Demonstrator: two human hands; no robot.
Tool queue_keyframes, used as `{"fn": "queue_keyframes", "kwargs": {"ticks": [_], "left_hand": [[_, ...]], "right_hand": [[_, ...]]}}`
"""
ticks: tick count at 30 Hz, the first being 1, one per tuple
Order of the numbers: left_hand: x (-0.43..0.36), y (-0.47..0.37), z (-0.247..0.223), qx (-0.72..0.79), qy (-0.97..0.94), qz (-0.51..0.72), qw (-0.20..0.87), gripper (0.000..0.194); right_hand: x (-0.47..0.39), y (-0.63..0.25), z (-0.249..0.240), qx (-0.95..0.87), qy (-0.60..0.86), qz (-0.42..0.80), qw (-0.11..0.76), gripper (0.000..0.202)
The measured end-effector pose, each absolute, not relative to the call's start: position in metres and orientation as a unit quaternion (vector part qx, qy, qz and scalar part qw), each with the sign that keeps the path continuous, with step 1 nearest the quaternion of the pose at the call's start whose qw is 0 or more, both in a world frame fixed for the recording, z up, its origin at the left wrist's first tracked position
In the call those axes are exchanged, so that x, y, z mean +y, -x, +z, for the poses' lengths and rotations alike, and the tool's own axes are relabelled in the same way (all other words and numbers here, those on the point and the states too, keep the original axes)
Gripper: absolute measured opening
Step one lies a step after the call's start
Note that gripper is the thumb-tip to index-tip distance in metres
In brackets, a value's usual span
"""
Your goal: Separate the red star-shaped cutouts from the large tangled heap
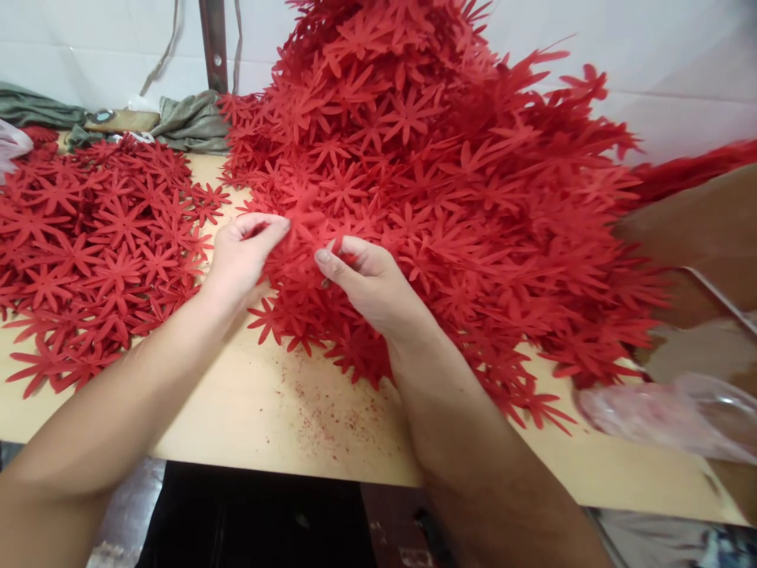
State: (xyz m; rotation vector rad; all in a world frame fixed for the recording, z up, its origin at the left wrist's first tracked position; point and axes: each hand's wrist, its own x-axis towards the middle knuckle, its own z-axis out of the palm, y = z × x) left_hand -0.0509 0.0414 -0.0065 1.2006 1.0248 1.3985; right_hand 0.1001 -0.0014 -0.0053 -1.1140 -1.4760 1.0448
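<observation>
A large heap of red flower-shaped cutouts [449,181] rises at the centre and right, each piece with several narrow petals. A lower pile of similar red cutouts [112,237] lies at the left. Over the near left part of the big heap, my left hand [245,248] pinches a slightly blurred red flower cutout [304,217] between thumb and fingertips. My right hand [370,280] is just to the right and a little lower, its thumb and fingers closed around a small bit of red; whether this belongs to the same cutout cannot be made out.
Small red crumbs [337,414] are scattered on the pale tabletop [218,418]. Grey-green cloth [195,118] lies at the back left by a white wall. Clear plastic [680,410] sits at the right, near a brown cardboard box [698,229].
</observation>
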Motion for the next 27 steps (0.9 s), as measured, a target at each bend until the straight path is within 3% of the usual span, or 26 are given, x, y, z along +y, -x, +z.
{"fn": "queue_keyframes", "kwargs": {"ticks": [9, 27], "left_hand": [[0.041, 0.049, -0.006, 0.419, -0.509, 0.577, 0.482, 0.018], [0.029, 0.044, -0.002, 0.410, -0.610, 0.546, 0.402, 0.009]], "right_hand": [[0.006, -0.116, -0.007, -0.559, 0.505, 0.350, 0.557, 0.028], [0.006, -0.116, -0.009, -0.612, 0.545, 0.139, 0.556, 0.044]]}}
